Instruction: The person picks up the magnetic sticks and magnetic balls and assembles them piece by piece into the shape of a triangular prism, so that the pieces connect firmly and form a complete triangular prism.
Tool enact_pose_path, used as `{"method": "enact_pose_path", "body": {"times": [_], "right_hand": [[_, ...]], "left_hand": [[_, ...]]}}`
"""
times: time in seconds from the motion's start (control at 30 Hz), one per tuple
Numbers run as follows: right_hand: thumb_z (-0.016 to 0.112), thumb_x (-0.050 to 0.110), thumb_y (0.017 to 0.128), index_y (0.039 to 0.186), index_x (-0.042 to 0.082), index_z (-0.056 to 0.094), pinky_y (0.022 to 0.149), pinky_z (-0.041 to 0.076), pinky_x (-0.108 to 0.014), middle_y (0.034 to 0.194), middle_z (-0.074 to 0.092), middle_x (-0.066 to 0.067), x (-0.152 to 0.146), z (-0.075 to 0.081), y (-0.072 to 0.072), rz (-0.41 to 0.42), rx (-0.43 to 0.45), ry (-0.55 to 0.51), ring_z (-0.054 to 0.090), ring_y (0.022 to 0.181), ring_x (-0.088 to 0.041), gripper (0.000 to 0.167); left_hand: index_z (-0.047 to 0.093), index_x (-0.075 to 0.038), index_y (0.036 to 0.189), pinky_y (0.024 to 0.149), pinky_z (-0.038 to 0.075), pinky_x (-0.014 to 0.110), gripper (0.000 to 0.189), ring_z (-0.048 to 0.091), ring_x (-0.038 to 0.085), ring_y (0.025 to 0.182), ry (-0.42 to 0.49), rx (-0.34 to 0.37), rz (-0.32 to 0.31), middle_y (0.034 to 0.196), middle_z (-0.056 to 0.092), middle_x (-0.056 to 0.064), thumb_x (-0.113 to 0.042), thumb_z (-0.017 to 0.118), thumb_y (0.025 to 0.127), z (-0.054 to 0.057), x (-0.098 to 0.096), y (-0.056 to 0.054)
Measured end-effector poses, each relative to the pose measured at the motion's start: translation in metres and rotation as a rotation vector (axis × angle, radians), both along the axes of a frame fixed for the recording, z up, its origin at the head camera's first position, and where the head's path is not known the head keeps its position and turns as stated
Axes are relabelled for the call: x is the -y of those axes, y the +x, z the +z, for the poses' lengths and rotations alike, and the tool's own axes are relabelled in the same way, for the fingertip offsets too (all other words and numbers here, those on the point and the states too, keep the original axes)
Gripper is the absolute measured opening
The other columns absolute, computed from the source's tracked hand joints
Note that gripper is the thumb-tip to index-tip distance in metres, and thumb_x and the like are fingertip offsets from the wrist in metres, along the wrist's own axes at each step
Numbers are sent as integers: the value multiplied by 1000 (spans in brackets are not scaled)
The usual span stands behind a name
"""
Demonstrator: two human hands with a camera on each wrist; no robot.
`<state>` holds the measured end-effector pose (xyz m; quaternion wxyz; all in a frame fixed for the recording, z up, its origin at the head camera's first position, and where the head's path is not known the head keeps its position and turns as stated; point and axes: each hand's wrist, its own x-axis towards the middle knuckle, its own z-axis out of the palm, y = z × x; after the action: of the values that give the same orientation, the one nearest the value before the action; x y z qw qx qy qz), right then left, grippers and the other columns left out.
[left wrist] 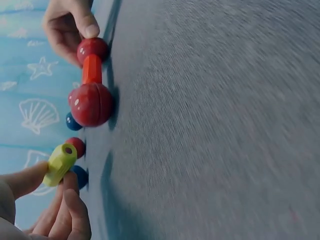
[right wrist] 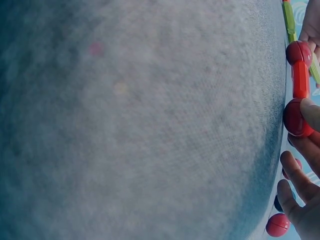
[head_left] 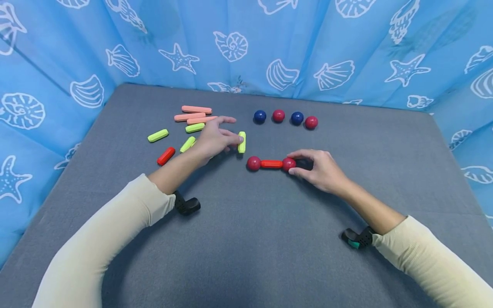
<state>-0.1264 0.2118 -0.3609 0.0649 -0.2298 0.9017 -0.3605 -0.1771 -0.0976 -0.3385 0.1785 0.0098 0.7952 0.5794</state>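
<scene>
My left hand [head_left: 215, 139] pinches a short yellow-green rod [head_left: 242, 145] between thumb and fingers; the left wrist view shows a hole in the end of this rod [left wrist: 61, 162]. With thumb and fingertips, my right hand [head_left: 321, 169] holds the right-hand dark red ball [head_left: 289, 164] of a joined piece. That piece is a red rod [head_left: 271, 164] with a dark red ball at each end, the other ball [head_left: 253, 163] lying just below the yellow-green rod. In the right wrist view, the thumb presses on the near ball [right wrist: 295, 117].
Behind stand blue balls [head_left: 259, 116] and dark red balls [head_left: 278, 115] in a row. At the left lie several salmon rods [head_left: 197, 109], more yellow-green rods [head_left: 158, 135] and a red rod [head_left: 166, 156]. A blue shell-print curtain [head_left: 246, 51] borders the grey table [head_left: 262, 239].
</scene>
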Motion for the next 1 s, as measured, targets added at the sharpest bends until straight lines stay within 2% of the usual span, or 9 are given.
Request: {"method": "enact_pose_path", "body": {"times": [0.13,0.4,0.73,1.0], "right_hand": [[76,11,88,125,5,67,104,39,-58,126,66,-14,0,0,0,3,-4,-4,56,123,-33,38],[76,11,88,124,4,67,104,39,-58,126,66,-15,-1,-1,0,9,-16,-8,55,125,-34,38],[76,12,89,124,5,67,105,37,-59,126,67,-14,-1,-1,0,-4,-11,0,54,126,-33,37],[75,12,89,125,5,67,105,37,-59,126,66,-15,-1,-1,0,0,-6,-2,54,127,-34,37]], "left_hand": [[47,-12,144,82,54,38,59,68,22,97,16,26,13,110,72,11,-15,73,91,-4,-8,-3],[47,-11,142,78,54,35,58,70,21,90,-1,55,-42,104,73,11,-13,74,91,-8,-22,-5],[50,-12,140,77,54,34,53,69,21,89,-80,30,-132,102,72,9,-16,73,92,-9,-37,-3],[49,-12,141,79,55,35,54,69,21,88,-89,19,-145,100,72,9,-16,73,92,-10,-37,-3]]}}
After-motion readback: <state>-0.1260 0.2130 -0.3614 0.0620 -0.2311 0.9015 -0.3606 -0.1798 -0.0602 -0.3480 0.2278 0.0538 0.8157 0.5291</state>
